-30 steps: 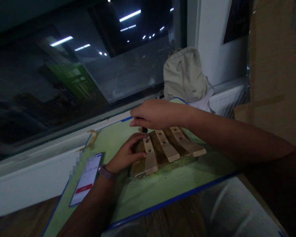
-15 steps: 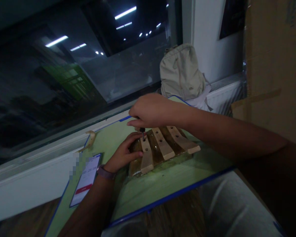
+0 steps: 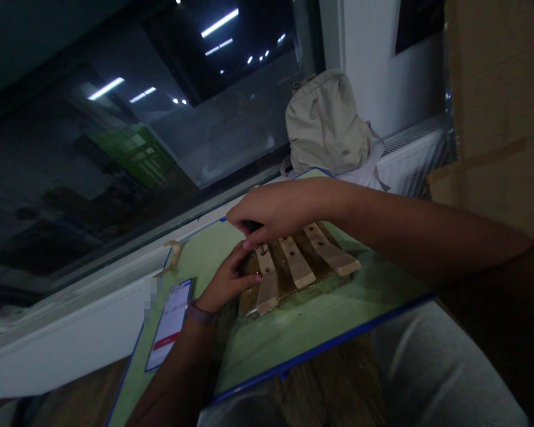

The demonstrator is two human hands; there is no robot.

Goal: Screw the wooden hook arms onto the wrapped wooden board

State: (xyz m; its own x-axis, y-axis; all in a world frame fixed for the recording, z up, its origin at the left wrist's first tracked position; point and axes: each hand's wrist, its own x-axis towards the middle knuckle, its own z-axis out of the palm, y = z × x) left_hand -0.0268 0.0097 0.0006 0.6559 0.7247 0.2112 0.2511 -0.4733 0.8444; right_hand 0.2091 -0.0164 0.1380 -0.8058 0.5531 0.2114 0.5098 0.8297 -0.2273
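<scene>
Apparently busy screwing, likely calling next for steady bracing and an upright turn. At left, spreading the left hand [image 3: 226, 281] against the leftmost wooden piece [image 3: 267, 287], atop the brown block [image 3: 280, 262]; further right, curling the right hand [image 3: 276, 209] tightly around a largely hidden tool [image 3: 263, 249] pointed down into that piece.

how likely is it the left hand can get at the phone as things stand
Probably yes: the phone lies close by, mostly uncovered, though the left hand would first have to leave the leftmost wooden strip.
</scene>
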